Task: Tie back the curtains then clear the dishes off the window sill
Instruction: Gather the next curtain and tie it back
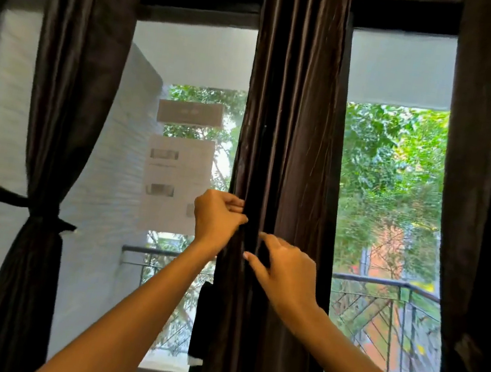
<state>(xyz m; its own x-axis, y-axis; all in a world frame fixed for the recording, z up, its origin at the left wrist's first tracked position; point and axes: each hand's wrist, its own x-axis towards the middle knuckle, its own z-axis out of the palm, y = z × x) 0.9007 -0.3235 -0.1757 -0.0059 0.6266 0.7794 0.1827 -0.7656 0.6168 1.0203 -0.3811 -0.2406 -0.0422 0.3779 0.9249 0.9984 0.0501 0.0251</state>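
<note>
Grip: left hand clenched on folds of the middle curtain, frame centre; right hand pinches dark fabric just below.
Tie strip: seems to hang lower centre.
Advice: bunch folds tight, wrap level with the left curtain's tie.
Dishes: sill not visible.

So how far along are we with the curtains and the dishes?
Done: the left curtain is cinched with its tie. In hand: the left hand grips the middle curtain, and the right hand works at its folds. Left: the right curtain hangs loose; no dishes or sill in view.
</note>
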